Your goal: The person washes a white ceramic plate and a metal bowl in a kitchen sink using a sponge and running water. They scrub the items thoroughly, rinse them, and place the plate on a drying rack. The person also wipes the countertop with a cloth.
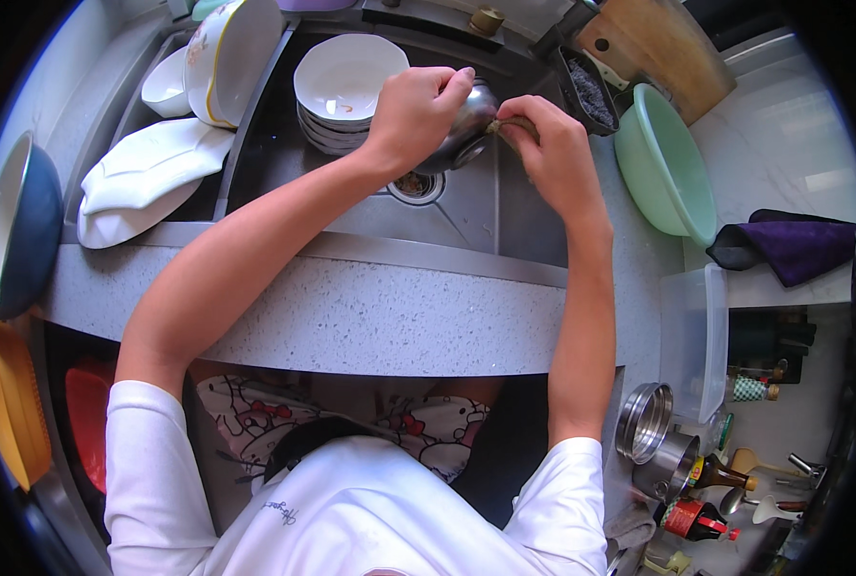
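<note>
Over the kitchen sink (471,216), my left hand (417,111) grips the rim side of a tilted stainless steel bowl (464,129), its footed base facing lower right. My right hand (550,147) pinches a brownish scrubbing cloth or pad (518,124) against the bowl's outside. Close behind my left hand stands a stack of white bowls (349,79), the top one with a small brown food scrap in it. Below the steel bowl lies the drain strainer (417,187) with food scraps inside. My fingers hide part of the steel bowl.
White dishes (154,162) and a large gold-rimmed bowl (223,65) rest at the left basin. A blue bowl (36,223) is far left. Right of the sink are a green basin (662,165), a caddy (590,93), a cutting board (658,50), a plastic container (694,342) and steel pots (665,464).
</note>
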### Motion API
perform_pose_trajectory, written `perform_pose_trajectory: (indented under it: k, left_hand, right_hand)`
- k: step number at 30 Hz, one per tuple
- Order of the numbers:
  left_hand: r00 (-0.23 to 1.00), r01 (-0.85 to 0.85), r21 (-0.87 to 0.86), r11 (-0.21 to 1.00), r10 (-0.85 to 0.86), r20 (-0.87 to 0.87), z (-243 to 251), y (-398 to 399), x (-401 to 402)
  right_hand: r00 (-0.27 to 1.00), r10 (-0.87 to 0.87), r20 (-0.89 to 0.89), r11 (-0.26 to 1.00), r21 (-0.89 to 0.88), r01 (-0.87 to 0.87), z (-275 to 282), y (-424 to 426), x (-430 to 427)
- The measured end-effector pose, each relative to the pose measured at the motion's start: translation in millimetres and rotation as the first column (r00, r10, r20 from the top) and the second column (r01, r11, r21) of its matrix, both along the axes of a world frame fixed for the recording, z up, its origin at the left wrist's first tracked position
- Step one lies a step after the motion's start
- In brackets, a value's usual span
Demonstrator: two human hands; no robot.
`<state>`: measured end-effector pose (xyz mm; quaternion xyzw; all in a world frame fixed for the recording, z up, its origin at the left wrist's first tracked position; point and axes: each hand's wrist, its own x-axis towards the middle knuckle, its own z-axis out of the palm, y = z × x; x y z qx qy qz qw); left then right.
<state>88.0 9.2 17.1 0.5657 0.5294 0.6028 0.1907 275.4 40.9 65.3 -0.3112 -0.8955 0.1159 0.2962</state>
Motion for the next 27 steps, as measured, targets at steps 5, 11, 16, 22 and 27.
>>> perform_pose_trajectory:
  k: [5,11,16,22,27]
  left_hand:
    - [1.0,-0.02,-0.007,1.0,0.02,-0.003,-1,1,0]
    - [0.999,-0.051,-0.028,0.998,0.05,-0.018,-2,3,-1]
    - [0.995,-0.093,-0.057,0.994,0.095,0.027,-4,4,-3]
    - [0.995,-0.047,-0.08,0.996,0.054,0.08,-4,6,-6]
    - [0.998,0.01,-0.054,0.999,-0.007,0.066,-3,6,-4]
  right_hand:
    - [0.998,0.041,-0.045,0.999,0.029,-0.039,-4,2,-1]
    - [0.993,0.118,-0.03,0.989,0.091,-0.115,-5,-4,-10]
    - [0.969,0.218,0.114,0.93,0.276,-0.242,-7,-12,-23]
    - [0.991,0.101,-0.088,0.989,0.114,-0.091,-7,-10,-22]
    - [0.98,0.019,-0.196,1.0,0.024,-0.014,-9,4,-7]
